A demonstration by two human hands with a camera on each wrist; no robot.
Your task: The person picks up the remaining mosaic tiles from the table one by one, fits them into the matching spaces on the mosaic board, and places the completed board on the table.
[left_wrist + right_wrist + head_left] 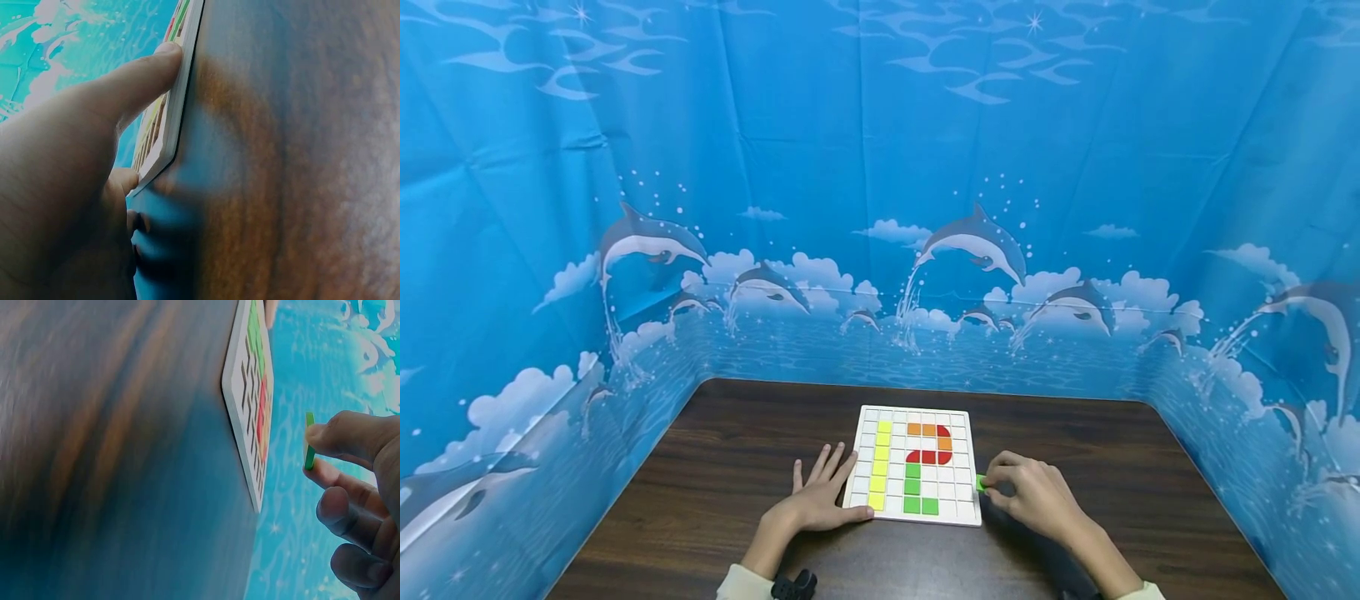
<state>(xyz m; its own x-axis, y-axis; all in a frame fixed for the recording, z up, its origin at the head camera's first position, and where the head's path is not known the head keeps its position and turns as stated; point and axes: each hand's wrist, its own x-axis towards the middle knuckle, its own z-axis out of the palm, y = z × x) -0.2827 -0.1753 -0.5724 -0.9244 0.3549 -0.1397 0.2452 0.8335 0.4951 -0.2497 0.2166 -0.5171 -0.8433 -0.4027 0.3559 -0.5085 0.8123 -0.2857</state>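
Observation:
A white grid board (891,474) lies on the dark wooden table. On it a column of yellow square tiles (879,467) stands left of a shape made from orange tiles (922,430), red tiles (928,457) and green tiles (912,485). My left hand (822,495) rests at the board's left side, fingers spread, the thumb (164,62) touching its near edge. Just off the board's right edge, my right hand (1032,493) pinches a thin green tile (310,441) between thumb and forefinger. That tile is raised clear of the board in the right wrist view.
The wooden table (730,467) extends on both sides of the board. A blue curtain (820,167) printed with dolphins and clouds surrounds the table's back and sides. A black band (794,585) is worn on the left wrist.

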